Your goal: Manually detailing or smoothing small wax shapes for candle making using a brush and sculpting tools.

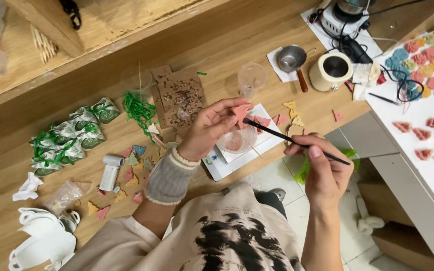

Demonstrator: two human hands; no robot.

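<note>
Over the wooden workbench's (237,45) front edge, the left hand (209,128) pinches a pink tree-shaped piece (239,113), perhaps wax, while the right hand (322,168) grips a thin brush (295,140) slanting up-left, tip touching it.

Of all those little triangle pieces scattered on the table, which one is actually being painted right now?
The pink triangle pinched in the left hand; the brush in the right hand has its tip against it. The others lie loose on the wooden table.
</note>
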